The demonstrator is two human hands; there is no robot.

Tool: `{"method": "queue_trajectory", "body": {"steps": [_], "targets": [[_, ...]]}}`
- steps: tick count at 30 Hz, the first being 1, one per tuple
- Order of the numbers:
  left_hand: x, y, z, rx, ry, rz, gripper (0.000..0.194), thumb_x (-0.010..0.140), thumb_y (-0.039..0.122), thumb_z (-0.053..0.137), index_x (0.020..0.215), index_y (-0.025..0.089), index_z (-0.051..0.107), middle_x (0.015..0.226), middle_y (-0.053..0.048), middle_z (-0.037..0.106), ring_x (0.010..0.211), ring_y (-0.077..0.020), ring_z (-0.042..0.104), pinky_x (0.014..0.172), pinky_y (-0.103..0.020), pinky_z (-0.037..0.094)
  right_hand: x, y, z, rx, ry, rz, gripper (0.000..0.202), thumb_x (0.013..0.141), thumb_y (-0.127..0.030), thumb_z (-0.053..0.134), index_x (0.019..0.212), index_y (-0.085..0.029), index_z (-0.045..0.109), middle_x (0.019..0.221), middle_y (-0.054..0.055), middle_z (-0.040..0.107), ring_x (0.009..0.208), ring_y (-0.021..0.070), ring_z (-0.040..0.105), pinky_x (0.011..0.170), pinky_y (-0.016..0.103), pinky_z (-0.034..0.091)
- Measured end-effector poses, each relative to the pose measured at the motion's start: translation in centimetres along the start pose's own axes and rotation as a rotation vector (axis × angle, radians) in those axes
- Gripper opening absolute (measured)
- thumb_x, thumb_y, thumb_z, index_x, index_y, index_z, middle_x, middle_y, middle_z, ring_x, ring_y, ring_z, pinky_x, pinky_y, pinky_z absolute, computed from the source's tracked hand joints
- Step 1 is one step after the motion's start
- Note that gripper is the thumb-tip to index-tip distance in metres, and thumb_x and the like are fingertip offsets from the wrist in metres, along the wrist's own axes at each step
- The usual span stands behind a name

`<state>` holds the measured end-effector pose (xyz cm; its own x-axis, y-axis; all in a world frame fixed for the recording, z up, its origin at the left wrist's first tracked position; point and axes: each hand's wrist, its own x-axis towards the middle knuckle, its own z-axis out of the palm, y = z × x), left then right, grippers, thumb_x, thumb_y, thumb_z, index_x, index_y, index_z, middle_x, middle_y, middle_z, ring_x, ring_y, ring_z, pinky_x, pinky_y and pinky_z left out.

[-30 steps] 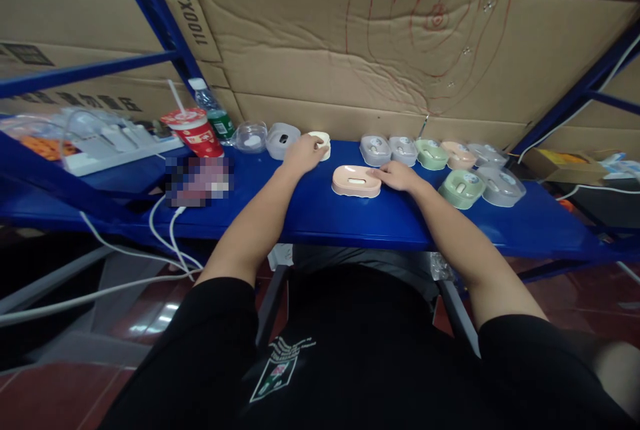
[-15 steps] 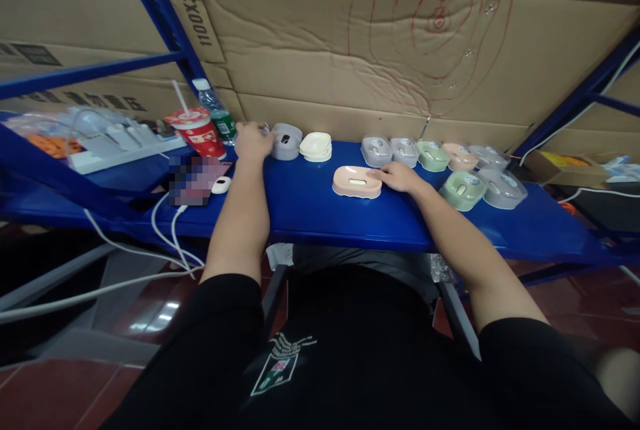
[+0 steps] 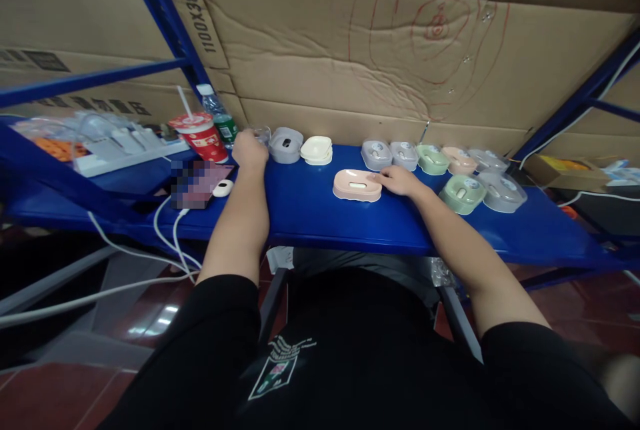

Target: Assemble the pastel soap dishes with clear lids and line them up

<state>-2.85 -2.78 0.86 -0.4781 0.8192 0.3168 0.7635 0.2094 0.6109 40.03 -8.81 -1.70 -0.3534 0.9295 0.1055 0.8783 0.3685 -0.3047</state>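
Note:
My right hand [image 3: 399, 181] pinches the right end of a pink soap dish [image 3: 345, 189], which stands upright on the blue shelf top [image 3: 320, 222]. At the back left, my left hand [image 3: 251, 149] is closed at a clear plastic lid [image 3: 264, 134]; its fingertips are mostly hidden behind the hand. Just right of that hand sits a grey soap dish base [image 3: 287, 153]. Beside it are stacked cream soap dish trays [image 3: 316, 150].
Lidded soap boxes [image 3: 433, 159] in grey, green and pink line the back right, with a green one [image 3: 463, 195] in front. On the left stand a red cup [image 3: 204, 143], a water bottle [image 3: 218, 117], a phone [image 3: 213, 180], a white earbud case [image 3: 223, 188] and a power strip [image 3: 130, 157].
My left hand has drawn its fingers in at the clear lid, its thumb pulling back from the grey base. My right hand stays on the pink dish. The view has tilted slightly.

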Motion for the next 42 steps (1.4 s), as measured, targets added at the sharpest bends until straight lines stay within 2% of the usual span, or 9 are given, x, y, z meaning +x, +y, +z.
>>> {"method": "queue_trajectory", "body": {"steps": [7,10,16,20,23,27,31,35,42], "targets": [[-3.3,3.8,-2.0,-0.067,0.199,0.306,0.047,0.103,0.012,0.054,0.149,0.017,0.063,0.149,-0.014,0.059,0.139,-0.0280,0.059,0.119,-0.039,0.047,-0.4,-0.8,-0.4,0.038,0.121,0.032,0.058,0.106,-0.069,0.049,0.086,-0.021,0.073,0.087,0.010,0.077,0.081,0.0253,0.067,0.067,0.034,0.040],[-5.5,6.2,-2.1,-0.051,0.126,0.420,0.043,0.108,0.025,0.052,0.149,0.024,0.063,0.153,-0.014,0.059,0.141,-0.0323,0.058,0.115,-0.041,0.049,-0.6,-1.3,-0.7,0.119,0.300,0.051,0.055,0.105,-0.068,0.052,0.116,-0.020,0.075,0.097,0.012,0.079,0.090,0.0294,0.071,0.075,0.037,0.047],[-9.1,9.0,0.0,-0.237,-0.148,0.654,0.066,0.108,0.057,0.060,0.163,0.022,0.051,0.137,-0.015,0.071,0.121,-0.0320,0.069,0.104,-0.039,0.054,-0.9,-1.9,-1.3,0.239,0.478,-0.003,0.088,0.104,-0.083,0.037,0.158,-0.015,0.051,0.114,0.015,0.075,0.101,0.0309,0.071,0.092,0.043,0.054],[-10.1,9.9,2.0,-0.424,-0.318,0.568,0.060,0.112,0.055,0.053,0.163,0.022,0.052,0.107,-0.009,0.074,0.090,-0.0222,0.073,0.084,-0.032,0.057,-0.9,-2.2,-1.5,0.309,0.457,-0.094,0.092,0.103,-0.087,0.030,0.155,-0.015,0.054,0.114,0.015,0.075,0.103,0.0305,0.071,0.094,0.043,0.055],[-10.1,10.3,3.3,-0.587,-0.504,0.463,0.051,0.116,0.048,0.046,0.156,0.019,0.059,0.087,-0.004,0.066,0.064,-0.0135,0.060,0.064,-0.026,0.052,-0.6,-2.1,-1.3,0.340,0.472,-0.091,0.089,0.104,-0.086,0.029,0.143,-0.014,0.063,0.108,0.014,0.076,0.101,0.0287,0.071,0.094,0.042,0.055],[-10.1,10.4,4.6,-0.668,-0.717,0.336,0.042,0.117,0.044,0.046,0.137,0.015,0.070,0.080,-0.001,0.055,0.053,-0.0084,0.043,0.052,-0.021,0.044,-0.1,-1.9,-0.8,0.349,0.401,0.012,0.078,0.103,-0.082,0.039,0.136,-0.017,0.065,0.094,0.010,0.074,0.090,0.0270,0.071,0.085,0.041,0.055],[-10.5,10.3,5.4,-0.575,-0.765,0.246,0.042,0.117,0.044,0.044,0.127,0.014,0.073,0.085,-0.005,0.062,0.052,-0.0085,0.041,0.048,-0.020,0.038,-0.1,-2.2,-0.4,0.363,0.287,0.022,0.077,0.101,-0.072,0.058,0.155,-0.016,0.055,0.081,0.005,0.071,0.078,0.0264,0.070,0.078,0.040,0.054],[-10.6,10.1,5.6,-0.502,-0.823,0.200,0.038,0.115,0.037,0.048,0.120,0.013,0.076,0.091,-0.009,0.070,0.055,-0.0107,0.048,0.050,-0.025,0.037,-0.5,-2.5,-0.4,0.315,0.207,-0.004,0.066,0.100,-0.063,0.065,0.147,-0.016,0.065,0.075,0.002,0.068,0.072,0.0237,0.066,0.074,0.037,0.051],[-10.5,9.7,5.0,-0.396,-0.925,0.279,0.040,0.114,0.039,0.049,0.104,0.014,0.079,0.055,-0.001,0.051,0.046,-0.0132,0.044,0.050,-0.028,0.036,-0.7,-2.4,-0.8,0.304,0.083,-0.063,0.046,0.099,-0.048,0.067,0.127,-0.013,0.076,0.079,0.004,0.072,0.077,0.0223,0.067,0.075,0.033,0.049]]}}
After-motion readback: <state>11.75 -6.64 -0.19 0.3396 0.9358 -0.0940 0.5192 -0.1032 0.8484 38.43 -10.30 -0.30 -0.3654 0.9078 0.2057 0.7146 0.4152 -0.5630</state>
